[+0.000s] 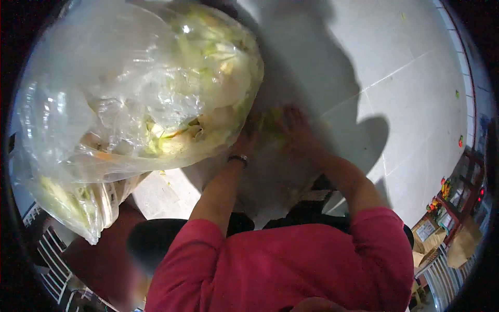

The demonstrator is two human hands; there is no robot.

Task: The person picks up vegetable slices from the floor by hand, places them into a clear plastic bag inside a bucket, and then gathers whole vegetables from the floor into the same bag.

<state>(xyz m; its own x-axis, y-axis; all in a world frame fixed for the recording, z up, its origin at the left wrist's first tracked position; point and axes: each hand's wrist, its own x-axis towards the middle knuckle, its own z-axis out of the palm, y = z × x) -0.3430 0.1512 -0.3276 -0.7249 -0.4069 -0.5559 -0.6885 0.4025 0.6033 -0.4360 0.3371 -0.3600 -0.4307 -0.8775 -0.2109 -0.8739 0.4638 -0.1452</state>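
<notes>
A large clear plastic bag (156, 97) full of leafy green and pale vegetable pieces fills the upper left. To its lower right, in deep shadow, my left hand (245, 142) reaches down, a dark bracelet on the wrist; the bag's edge partly covers it. My right hand (298, 124) rests with fingers spread on dim yellow-green matter (273, 121) between both hands. A hazy, translucent sheet or bag (269, 175) seems to lie between my forearms. Shadow hides the fingertips and what they press on.
Pale floor tiles (409, 85) stretch to the right, with small scraps on them. At the lower right are a dark red rack (460, 206), a cardboard box (427, 230) and a white slatted crate (444, 277). Another slatted white rack (54, 253) stands lower left.
</notes>
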